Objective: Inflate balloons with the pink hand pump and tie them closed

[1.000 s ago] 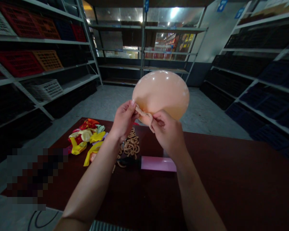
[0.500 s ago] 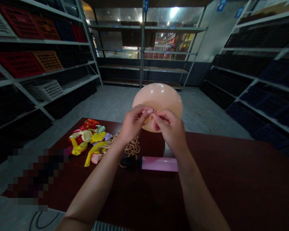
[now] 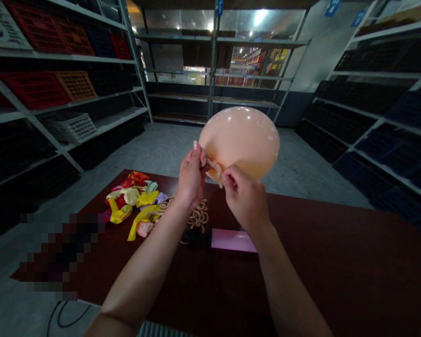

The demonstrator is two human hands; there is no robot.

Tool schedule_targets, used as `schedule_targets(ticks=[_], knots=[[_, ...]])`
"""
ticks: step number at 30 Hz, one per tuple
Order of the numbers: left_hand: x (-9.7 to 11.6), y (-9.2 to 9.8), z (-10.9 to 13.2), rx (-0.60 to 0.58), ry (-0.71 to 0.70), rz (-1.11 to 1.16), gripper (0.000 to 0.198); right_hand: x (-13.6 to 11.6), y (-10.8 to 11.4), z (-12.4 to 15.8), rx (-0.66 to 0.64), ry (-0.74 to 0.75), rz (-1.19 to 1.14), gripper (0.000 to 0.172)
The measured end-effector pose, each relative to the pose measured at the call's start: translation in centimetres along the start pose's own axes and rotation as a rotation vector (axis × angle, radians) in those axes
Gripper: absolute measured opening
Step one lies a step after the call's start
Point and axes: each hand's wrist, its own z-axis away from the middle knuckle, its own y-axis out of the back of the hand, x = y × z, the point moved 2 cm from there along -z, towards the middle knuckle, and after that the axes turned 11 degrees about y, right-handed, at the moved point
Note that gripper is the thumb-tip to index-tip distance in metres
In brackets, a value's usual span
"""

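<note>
An inflated peach balloon (image 3: 243,140) floats above the far edge of the dark red table (image 3: 337,262). My left hand (image 3: 191,178) is closed, its fingers pinching the base of the balloon's neck. My right hand (image 3: 243,196) is closed too, pinching the stretched end of the same neck just to the right. Below the hands lie a pile of tan rubber rings (image 3: 199,217) and a pink hand pump (image 3: 231,239) with a black end.
A heap of uninflated coloured balloons (image 3: 133,203) lies at the table's left. Metal shelving with red, orange and white crates (image 3: 61,84) lines the left side. Dark shelves (image 3: 382,107) run along the right, with grey floor beyond the table.
The balloon rose and tilted right after dipping behind my hands. My hands drew slightly apart, stretching the neck between them. The camera shifted a little.
</note>
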Motion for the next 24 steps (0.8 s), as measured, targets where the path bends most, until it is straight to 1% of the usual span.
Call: schedule_targets(ticks=[5, 7, 8, 11, 14, 15, 17, 19, 21, 22, 24], knots=[[0.6, 0.2, 0.2, -0.019, 0.226, 0.497, 0.048, -0.8, 0.1, 0.0, 0.004, 0.093, 0.144, 0.021], [0.7, 0.2, 0.3, -0.026, 0.272, 0.573, 0.048, -0.9, 0.2, 0.0, 0.012, 0.119, 0.180, 0.023], [0.8, 0.2, 0.3, -0.033, 0.267, 0.573, 0.047, -0.9, 0.2, 0.0, 0.019, 0.122, 0.177, 0.024], [1.1, 0.0, 0.4, -0.085, 0.166, 0.468, 0.041, -0.5, 0.5, -0.1, 0.065, 0.075, 0.084, 0.023], [0.9, -0.4, 0.6, -0.208, 0.029, 0.298, 0.020, 0.1, 1.0, -0.2, 0.157, -0.030, -0.070, 0.021], [0.7, -0.6, 0.6, -0.251, -0.009, 0.235, 0.017, 0.3, 1.1, -0.2, 0.184, -0.068, -0.121, 0.020], [0.2, -0.8, 0.6, -0.297, -0.071, 0.100, 0.021, 0.7, 1.2, -0.2, 0.208, -0.132, -0.220, 0.019], [-0.4, -0.8, 0.5, -0.277, -0.108, -0.032, 0.028, 1.0, 1.0, -0.2, 0.193, -0.176, -0.314, 0.020], [-1.0, -0.6, 0.2, -0.213, -0.123, -0.099, 0.032, 1.2, 0.6, -0.2, 0.154, -0.191, -0.366, 0.021], [-1.1, -0.4, 0.0, -0.171, -0.126, -0.097, 0.033, 1.3, 0.3, -0.1, 0.126, -0.186, -0.363, 0.021], [-1.4, -0.1, -0.3, -0.092, -0.111, -0.034, 0.033, 1.2, -0.3, 0.0, 0.061, -0.147, -0.285, 0.022]])
